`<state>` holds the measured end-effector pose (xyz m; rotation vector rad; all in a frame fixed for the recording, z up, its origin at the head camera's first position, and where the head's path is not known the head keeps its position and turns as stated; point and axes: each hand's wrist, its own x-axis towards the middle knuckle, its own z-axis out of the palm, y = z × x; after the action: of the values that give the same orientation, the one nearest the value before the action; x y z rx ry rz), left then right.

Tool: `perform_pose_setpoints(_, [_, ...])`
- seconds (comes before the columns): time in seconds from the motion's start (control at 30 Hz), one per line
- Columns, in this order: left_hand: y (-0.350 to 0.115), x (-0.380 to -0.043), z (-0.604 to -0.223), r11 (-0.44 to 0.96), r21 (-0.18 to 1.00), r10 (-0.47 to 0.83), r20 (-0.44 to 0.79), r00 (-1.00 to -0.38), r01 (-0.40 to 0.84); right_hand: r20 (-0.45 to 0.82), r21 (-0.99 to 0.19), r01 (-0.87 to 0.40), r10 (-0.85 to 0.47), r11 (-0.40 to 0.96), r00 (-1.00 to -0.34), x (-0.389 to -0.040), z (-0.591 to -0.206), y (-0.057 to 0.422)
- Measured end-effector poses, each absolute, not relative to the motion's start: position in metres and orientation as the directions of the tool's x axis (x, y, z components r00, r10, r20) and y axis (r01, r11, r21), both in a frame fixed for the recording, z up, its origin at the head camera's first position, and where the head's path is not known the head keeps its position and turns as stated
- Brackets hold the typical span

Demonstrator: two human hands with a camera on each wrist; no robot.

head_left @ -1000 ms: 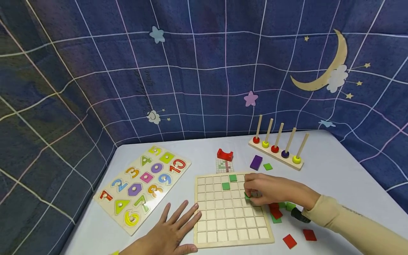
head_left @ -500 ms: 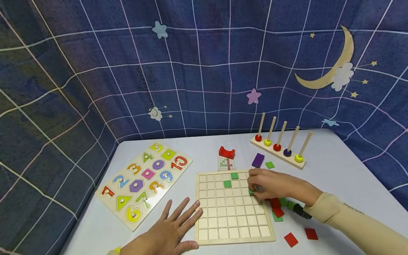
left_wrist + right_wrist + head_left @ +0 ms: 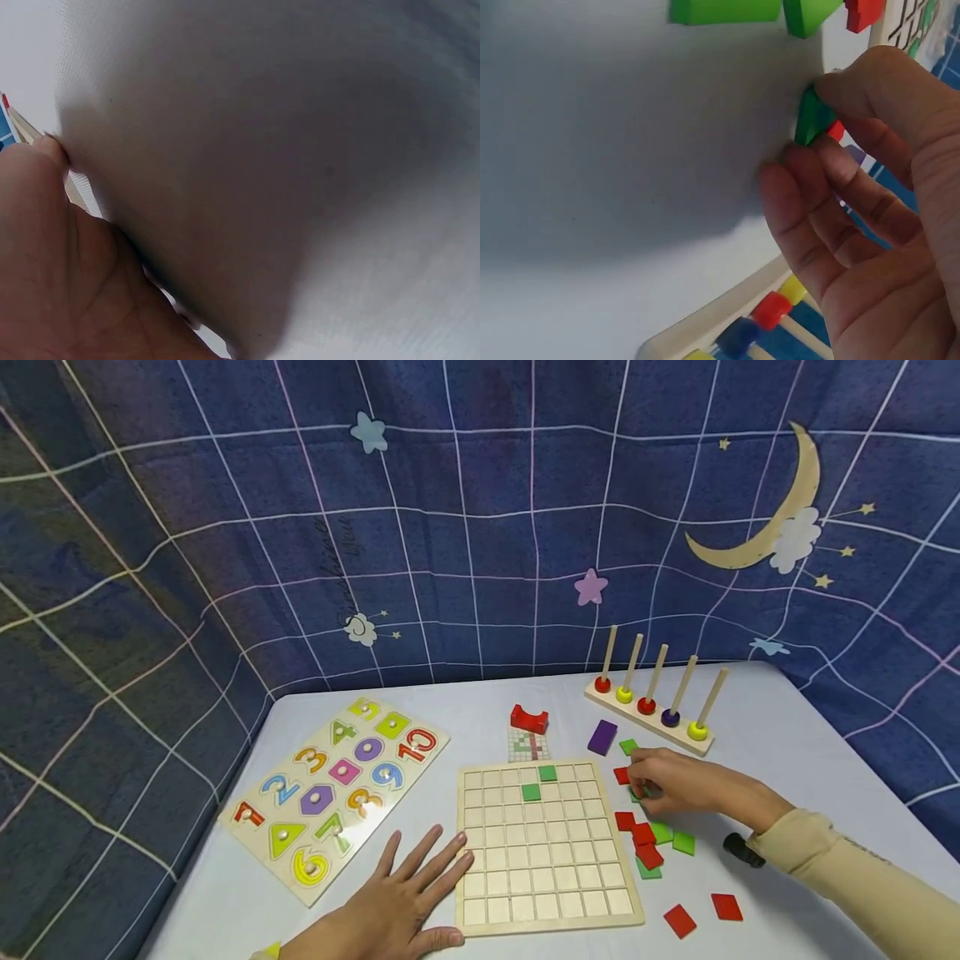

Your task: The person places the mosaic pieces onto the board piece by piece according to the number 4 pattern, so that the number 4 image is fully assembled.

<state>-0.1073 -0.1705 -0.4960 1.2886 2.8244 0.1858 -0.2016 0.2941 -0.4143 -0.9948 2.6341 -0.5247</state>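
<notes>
Within right hand [image 3: 684, 783], green tile [image 3: 812, 118]

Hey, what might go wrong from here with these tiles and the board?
The green tile pinched in the right hand might slip free.
The right sleeve, close beside the black object in the head view, could knock it.
The left hand reaches the left edge of the wooden board, so a push might shift the board.

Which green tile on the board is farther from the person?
The right green tile, in the far row of the board; the left green tile sits one row closer and one column to the left.
</notes>
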Motion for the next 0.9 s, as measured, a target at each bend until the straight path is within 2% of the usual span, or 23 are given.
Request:
perform_pose_setpoints(0.17, [-0.171,-0.108,-0.503,0.653,0.046,0.754,0.054,-0.655,0.756,-0.124,-0.41,-0.578,-0.671,0.705,-0.731,-0.204,-0.413,0.294])
perform_pose_setpoints(0.23, [-0.171,-0.109,-0.503,0.647,0.03,0.76,0.052,-0.647,0.762,-0.079,-0.391,-0.607,-0.682,0.692,-0.727,-0.205,-0.411,0.294])
perform_pose_setpoints(0.27, [-0.172,-0.108,-0.503,0.639,-0.025,0.768,0.068,-0.637,0.768,-0.049,-0.375,-0.622,-0.685,0.687,-0.727,-0.206,-0.41,0.294])
perform_pose_setpoints(0.43, [-0.173,-0.109,-0.506,0.62,-0.147,0.785,0.128,-0.607,0.771,0.081,-0.274,-0.662,-0.67,0.697,-0.738,-0.219,-0.409,0.302])
perform_pose_setpoints(0.57, [-0.172,-0.11,-0.506,0.627,-0.127,0.779,0.113,-0.617,0.769,0.101,-0.237,-0.656,-0.654,0.716,-0.75,-0.233,-0.415,0.311])
perform_pose_setpoints(0.8, [-0.173,-0.111,-0.508,0.614,-0.181,0.789,0.14,-0.598,0.768,0.147,-0.249,-0.716,-0.705,0.652,-0.693,-0.248,-0.429,0.312])
perform_pose_setpoints(0.9, [-0.172,-0.112,-0.507,0.612,-0.194,0.791,0.154,-0.593,0.767,0.153,-0.268,-0.709,-0.698,0.652,-0.7,-0.251,-0.431,0.31])
